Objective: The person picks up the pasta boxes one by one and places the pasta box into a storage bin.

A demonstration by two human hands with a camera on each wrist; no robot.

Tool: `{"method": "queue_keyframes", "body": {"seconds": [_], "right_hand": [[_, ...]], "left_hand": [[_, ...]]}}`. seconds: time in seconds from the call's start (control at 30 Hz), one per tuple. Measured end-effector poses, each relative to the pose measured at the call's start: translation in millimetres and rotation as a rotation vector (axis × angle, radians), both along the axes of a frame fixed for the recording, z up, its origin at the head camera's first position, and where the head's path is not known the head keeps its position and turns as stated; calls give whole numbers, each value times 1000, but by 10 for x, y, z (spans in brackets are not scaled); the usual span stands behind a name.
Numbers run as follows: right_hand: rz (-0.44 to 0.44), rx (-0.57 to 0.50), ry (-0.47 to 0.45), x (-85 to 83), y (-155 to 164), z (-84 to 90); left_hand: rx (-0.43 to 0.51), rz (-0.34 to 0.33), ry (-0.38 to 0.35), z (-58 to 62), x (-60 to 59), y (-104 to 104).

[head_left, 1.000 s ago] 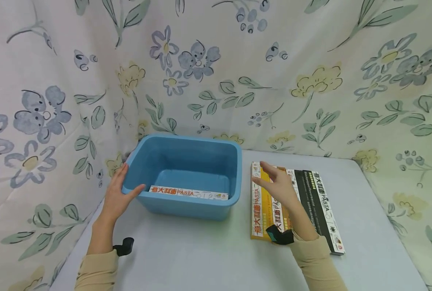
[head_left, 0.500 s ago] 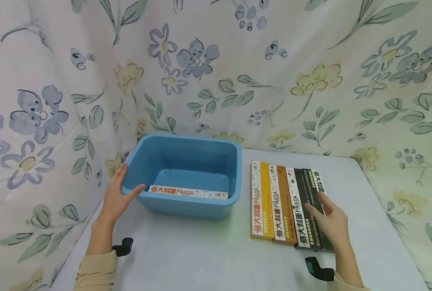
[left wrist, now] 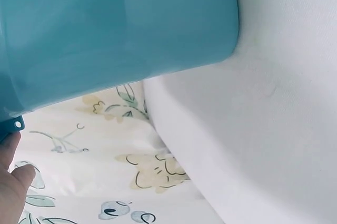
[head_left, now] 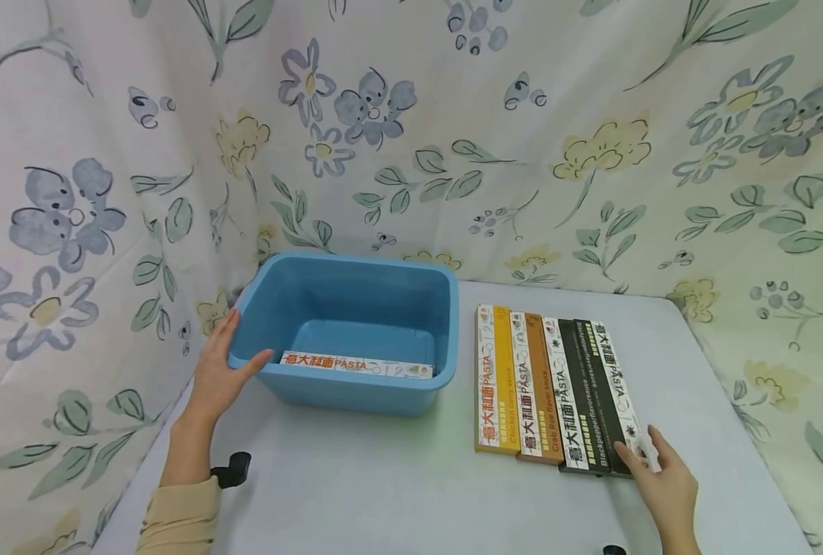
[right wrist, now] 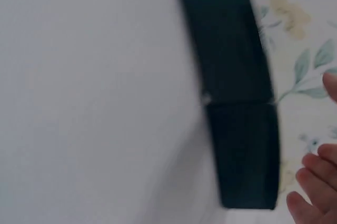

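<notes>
We find the left hand at centre left of the head view, fingers straight against the outer wall of the blue tub with the thumb over its rim; one pasta box lies inside. At lower right, the right hand rests relaxed fingertips on the near end of the outermost black pasta box, gripping nothing.
</notes>
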State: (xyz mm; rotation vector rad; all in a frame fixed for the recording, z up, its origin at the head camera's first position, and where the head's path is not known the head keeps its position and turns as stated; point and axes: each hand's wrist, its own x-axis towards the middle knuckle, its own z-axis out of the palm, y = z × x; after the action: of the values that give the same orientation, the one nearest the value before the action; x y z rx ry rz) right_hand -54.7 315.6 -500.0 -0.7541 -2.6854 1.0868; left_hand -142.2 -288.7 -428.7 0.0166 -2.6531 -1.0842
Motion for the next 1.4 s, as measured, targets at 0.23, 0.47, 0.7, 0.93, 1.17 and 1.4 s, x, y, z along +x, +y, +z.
{"method": "queue_keyframes", "body": {"seconds": [0.23,0.47,0.7,0.93,1.17,1.4], "right_hand": [[63,-7,-95,-17,108,-266],[30,-69,-170,-50,148,-366],[-10,-106,-163,-59,137,-364],[-33,-117,-164,91,185,-340],[-55,-49,-236,193,225,-371],[-5,-45,-283,154,137,-367]], "left_hand": [[1,-3,8,6,2,9],[6,0,4,10,10,-1],[6,9,-11,13,18,-10],[11,-4,-11,2,1,-11],[11,-5,-7,17,-1,-8],[11,-3,-5,6,-1,-7]]}}
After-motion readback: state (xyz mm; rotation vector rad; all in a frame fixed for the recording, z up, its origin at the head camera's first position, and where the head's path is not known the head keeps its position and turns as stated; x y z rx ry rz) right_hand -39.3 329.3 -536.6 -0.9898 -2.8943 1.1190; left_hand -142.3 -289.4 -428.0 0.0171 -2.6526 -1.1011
